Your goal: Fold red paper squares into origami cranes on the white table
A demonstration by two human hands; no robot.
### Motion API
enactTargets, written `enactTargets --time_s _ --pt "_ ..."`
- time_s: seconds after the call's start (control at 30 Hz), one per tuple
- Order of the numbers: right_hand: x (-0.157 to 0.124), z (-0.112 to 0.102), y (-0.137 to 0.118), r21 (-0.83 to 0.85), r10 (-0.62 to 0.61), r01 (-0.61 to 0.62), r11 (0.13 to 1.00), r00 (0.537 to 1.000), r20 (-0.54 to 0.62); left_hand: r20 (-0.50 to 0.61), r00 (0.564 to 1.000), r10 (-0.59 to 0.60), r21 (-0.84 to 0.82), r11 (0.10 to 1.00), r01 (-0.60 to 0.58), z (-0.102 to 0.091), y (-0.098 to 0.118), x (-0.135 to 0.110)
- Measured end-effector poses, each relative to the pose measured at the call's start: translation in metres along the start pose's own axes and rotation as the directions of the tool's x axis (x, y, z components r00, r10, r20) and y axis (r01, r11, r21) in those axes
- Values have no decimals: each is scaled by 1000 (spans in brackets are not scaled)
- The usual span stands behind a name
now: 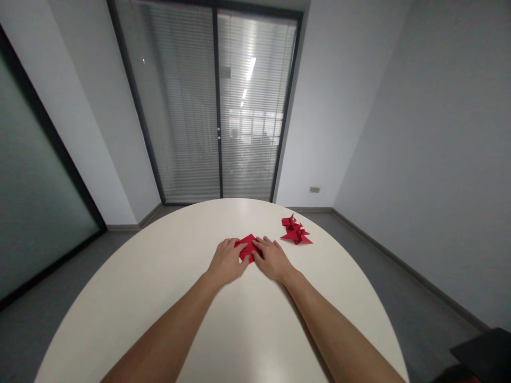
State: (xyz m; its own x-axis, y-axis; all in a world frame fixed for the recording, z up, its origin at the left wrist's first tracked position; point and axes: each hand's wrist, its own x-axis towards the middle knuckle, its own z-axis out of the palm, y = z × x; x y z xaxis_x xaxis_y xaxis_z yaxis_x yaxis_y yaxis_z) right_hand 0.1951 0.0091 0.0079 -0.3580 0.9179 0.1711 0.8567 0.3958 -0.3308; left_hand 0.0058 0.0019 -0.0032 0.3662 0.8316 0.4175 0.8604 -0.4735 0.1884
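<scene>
A small folded sheet of red paper [249, 247] lies on the white round table, held between my two hands. My left hand [228, 259] is at its left side, with the thumb and a finger on the paper. From the right, my right hand [273, 258] holds it, its curled fingertips and thumb resting on the paper's right part. My fingers cover both sides of the sheet, so its full outline is hidden. Beyond my right hand sits a cluster of folded red paper pieces [296, 234] with pointed tips, resembling origami cranes.
The white round table [159, 298] has a curved edge on the left, right and far sides. Behind it stands a glass partition with blinds [187, 133]. A dark object [485, 354] shows at the lower right, beside the table.
</scene>
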Motion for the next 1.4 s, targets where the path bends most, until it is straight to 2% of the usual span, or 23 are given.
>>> enactTargets --time_s 0.13,0.27,0.37,0.43,0.5,0.57,0.77,0.9,1.07,1.13,1.23,1.4 --pt "2 -2 4 -38 32 -36 999 996 -86 20 998 60 -48 997 -59 -3 2 -1" --pt "3 -4 7 40 -25 31 999 990 -140 41 988 146 -137 981 -139 -8 5 -2" --pt "2 -2 6 139 -153 163 977 985 -81 46 981 186 -175 969 -176 -10 7 -2" --pt "0 1 4 110 -209 208 972 978 -4 44 981 189 -190 966 -177 -9 7 -2" --pt "-1 4 3 24 -194 193 981 978 76 41 981 189 -201 964 -177 -8 6 -1" --pt "-2 5 3 -58 -127 135 989 983 131 40 981 191 -205 962 -179 -7 6 -1" --pt "-1 3 1 -163 56 -27 986 983 177 41 984 171 -182 970 -160 -4 5 0" --pt "-1 5 1 -195 118 -88 977 982 144 42 986 159 -163 975 -150 -4 6 0" --pt "-2 -3 0 -190 38 -49 980 997 -63 52 993 107 -101 990 -101 -4 6 0" --pt "-2 -7 -1 -151 -12 -3 988 995 -98 48 997 62 -67 996 -59 -4 6 0" --pt "-2 -8 -1 -68 -38 35 997 999 -32 37 999 13 -23 1000 -13 -3 5 1" --pt "-2 -2 1 -24 -1 2 1000 998 60 38 999 -36 68 997 33 -7 6 3"
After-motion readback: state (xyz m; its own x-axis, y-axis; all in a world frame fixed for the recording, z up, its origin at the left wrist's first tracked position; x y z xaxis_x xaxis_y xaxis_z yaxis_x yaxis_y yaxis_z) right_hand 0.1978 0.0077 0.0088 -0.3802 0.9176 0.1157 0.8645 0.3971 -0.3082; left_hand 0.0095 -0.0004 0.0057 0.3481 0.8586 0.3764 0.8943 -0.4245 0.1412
